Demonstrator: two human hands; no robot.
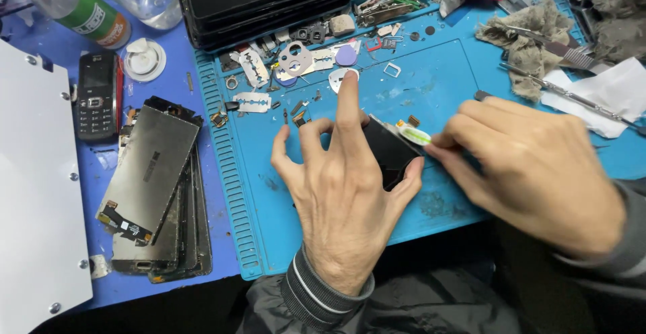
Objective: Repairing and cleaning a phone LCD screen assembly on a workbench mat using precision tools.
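On the blue repair mat [431,85], the left hand [343,186] pins a small dark phone screen [389,151] under thumb and fingers, forefinger raised; the right hand [531,166] pinches a thin tool [414,134] against its upper edge; prying looks begun, the screen apparently not yet separated

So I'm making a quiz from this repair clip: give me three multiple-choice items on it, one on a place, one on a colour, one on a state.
1. Where does the stack of screens lie?
A. left of the mat
B. on the cloth
C. under the bottle

2. What colour is the mat?
A. red
B. blue
C. yellow

3. How does the left hand stand?
A. in a fist
B. flat on the mat
C. fingers spread, holding the black part

Key: 1 A, the stack lies off the mat's left edge. 2 B, its bare surface is blue. 3 C, the forefinger points up while the thumb and other fingers grip the part, with the right hand beside it.
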